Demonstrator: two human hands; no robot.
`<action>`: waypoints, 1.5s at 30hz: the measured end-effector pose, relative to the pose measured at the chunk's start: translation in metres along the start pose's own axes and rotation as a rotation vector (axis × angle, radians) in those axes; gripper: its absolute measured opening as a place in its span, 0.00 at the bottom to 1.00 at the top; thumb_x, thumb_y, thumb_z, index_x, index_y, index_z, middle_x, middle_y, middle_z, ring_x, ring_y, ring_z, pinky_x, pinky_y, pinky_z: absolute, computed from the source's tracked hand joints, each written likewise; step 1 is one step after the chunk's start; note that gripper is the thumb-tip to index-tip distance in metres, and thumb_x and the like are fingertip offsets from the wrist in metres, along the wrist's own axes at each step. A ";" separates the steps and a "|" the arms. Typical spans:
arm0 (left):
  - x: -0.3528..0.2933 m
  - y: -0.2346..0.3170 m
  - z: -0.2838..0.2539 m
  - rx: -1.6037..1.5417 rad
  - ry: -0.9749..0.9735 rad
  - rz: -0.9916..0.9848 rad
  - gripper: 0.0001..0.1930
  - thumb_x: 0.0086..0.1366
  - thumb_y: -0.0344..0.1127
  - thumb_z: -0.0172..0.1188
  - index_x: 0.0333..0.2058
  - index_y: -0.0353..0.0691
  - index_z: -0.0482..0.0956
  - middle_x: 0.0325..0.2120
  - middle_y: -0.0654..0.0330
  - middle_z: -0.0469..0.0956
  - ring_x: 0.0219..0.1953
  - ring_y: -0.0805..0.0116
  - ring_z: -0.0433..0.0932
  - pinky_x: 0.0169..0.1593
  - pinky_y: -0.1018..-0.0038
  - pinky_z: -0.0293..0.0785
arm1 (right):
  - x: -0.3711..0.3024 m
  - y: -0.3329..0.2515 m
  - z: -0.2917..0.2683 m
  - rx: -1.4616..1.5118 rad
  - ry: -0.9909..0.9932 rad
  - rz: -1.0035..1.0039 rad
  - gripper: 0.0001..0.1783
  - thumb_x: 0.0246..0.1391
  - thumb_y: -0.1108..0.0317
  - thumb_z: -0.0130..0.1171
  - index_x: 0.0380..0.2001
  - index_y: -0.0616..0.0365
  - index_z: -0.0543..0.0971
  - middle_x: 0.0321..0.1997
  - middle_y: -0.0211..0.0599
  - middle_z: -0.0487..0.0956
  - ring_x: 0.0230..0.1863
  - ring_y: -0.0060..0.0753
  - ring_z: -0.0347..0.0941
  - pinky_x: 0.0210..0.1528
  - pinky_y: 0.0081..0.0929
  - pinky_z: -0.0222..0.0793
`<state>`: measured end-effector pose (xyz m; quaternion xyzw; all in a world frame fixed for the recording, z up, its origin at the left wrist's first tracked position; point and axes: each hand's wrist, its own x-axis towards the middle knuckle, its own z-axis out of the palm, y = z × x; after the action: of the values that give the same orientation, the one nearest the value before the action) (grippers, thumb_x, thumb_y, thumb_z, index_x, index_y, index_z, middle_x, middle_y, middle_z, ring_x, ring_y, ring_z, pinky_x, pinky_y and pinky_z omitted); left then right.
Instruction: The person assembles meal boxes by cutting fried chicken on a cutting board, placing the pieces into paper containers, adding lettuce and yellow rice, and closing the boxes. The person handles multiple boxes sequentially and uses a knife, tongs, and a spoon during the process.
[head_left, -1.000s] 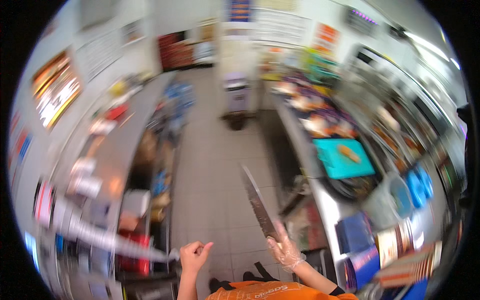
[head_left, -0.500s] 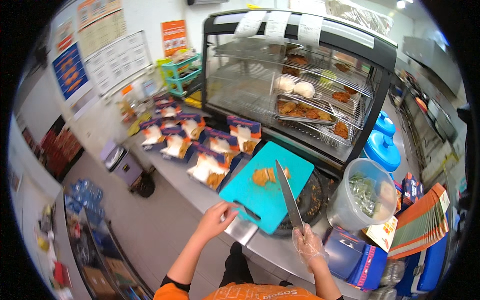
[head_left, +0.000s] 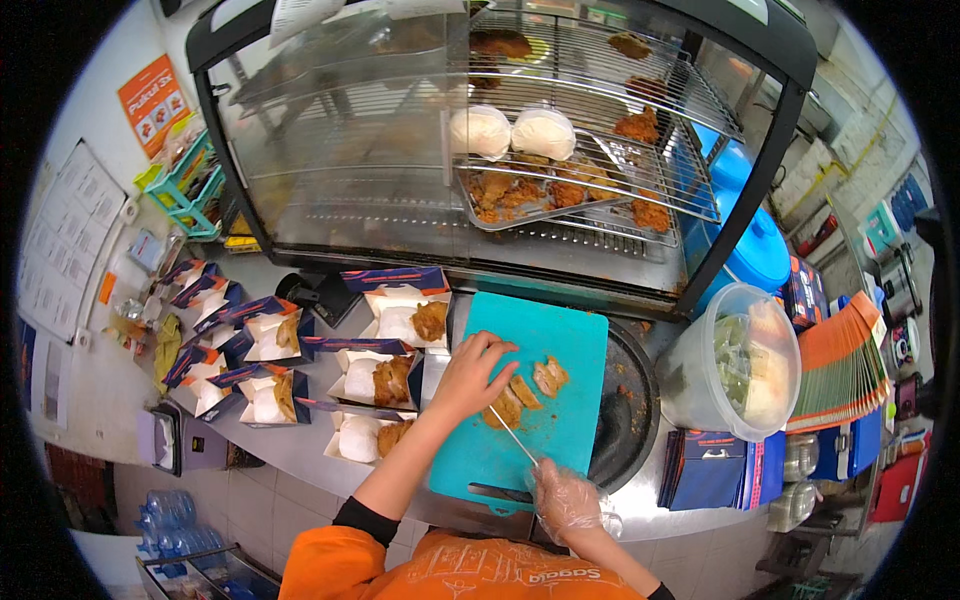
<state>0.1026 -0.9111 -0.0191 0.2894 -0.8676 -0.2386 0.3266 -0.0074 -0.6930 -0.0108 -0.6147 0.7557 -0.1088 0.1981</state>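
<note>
A gloved right hand of mine (head_left: 568,498) grips the handle of a kitchen knife (head_left: 515,436), its blade tilted down onto the fried chicken (head_left: 503,408). The chicken lies partly sliced on a turquoise cutting board (head_left: 460,470), with a few cut pieces (head_left: 550,376) lying apart to the right. Just left of the chicken, my bare left hand (head_left: 472,376) hovers over or rests on the board, fingers stretched and apart. Whether its thumb touches the meat I cannot tell.
Several open boxes with rice and chicken (head_left: 375,380) stand left of the board. Behind is a glass warming cabinet (head_left: 350,200) holding fried chicken on racks. To the right are a round black tray (head_left: 635,400), a clear plastic tub (head_left: 690,370) and folded boxes (head_left: 700,470).
My left hand has moved from the board's near edge up beside the chicken. The knife, raised before, is now lowered to the meat. My view has come closer to the counter.
</note>
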 end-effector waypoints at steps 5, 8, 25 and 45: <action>0.004 -0.013 0.012 -0.012 0.018 -0.010 0.09 0.58 0.35 0.57 0.37 0.40 0.74 0.33 0.56 0.69 0.38 0.56 0.70 0.42 0.64 0.67 | 0.009 0.000 0.004 0.002 -0.058 0.019 0.07 0.53 0.68 0.46 0.37 0.52 0.65 0.21 0.49 0.75 0.21 0.54 0.73 0.21 0.47 0.68; 0.004 -0.016 0.016 0.030 0.016 -0.018 0.08 0.58 0.34 0.57 0.37 0.41 0.74 0.33 0.56 0.69 0.38 0.56 0.70 0.41 0.64 0.68 | 0.011 -0.002 0.004 -0.002 -0.094 0.044 0.08 0.53 0.69 0.45 0.38 0.52 0.65 0.22 0.50 0.75 0.21 0.55 0.73 0.22 0.48 0.68; -0.003 -0.034 0.037 0.217 -0.019 -0.083 0.11 0.56 0.31 0.53 0.39 0.45 0.73 0.37 0.59 0.69 0.43 0.59 0.69 0.44 0.64 0.64 | 0.035 -0.001 0.005 0.026 -0.370 0.255 0.11 0.57 0.66 0.40 0.40 0.55 0.69 0.35 0.58 0.76 0.37 0.60 0.73 0.38 0.49 0.68; 0.006 -0.004 0.004 -0.040 0.363 0.103 0.13 0.57 0.27 0.53 0.43 0.40 0.70 0.41 0.52 0.66 0.45 0.54 0.67 0.50 0.63 0.62 | 0.003 0.007 0.028 0.128 0.048 0.277 0.15 0.57 0.55 0.47 0.33 0.57 0.71 0.25 0.56 0.76 0.29 0.60 0.73 0.32 0.50 0.68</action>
<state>0.0970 -0.9174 -0.0218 0.2762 -0.8033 -0.1826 0.4951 -0.0021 -0.6923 -0.0393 -0.4879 0.8293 -0.1430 0.2316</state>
